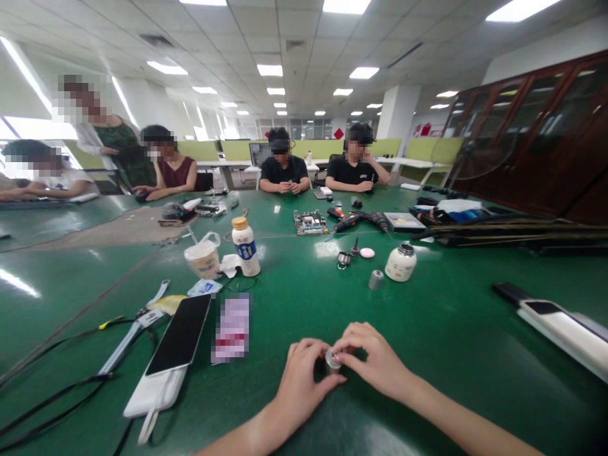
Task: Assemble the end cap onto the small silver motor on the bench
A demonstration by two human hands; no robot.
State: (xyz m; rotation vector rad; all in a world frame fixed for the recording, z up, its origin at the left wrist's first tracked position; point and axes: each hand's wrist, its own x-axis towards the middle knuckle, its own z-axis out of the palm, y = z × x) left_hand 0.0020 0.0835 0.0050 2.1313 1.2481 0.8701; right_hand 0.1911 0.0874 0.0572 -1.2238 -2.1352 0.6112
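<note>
Holding silver cylinder point(333, 368) at six o'clock in half-curled left hand point(301, 372), pinching its top with nearly closed right hand point(369, 351); from there, facing tan-filled cup point(202, 258) at ten, white bottle point(400, 263) at one, contents hidden.

Green partitions point(235, 151), a monitor point(259, 154) and glass-fronted cabinets point(536, 130) mark an office.

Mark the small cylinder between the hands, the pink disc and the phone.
Cylinder point(331, 367): head view, side wall.
Pink disc point(367, 253): head view, top face.
Phone point(179, 334): head view, screen middle.
</note>
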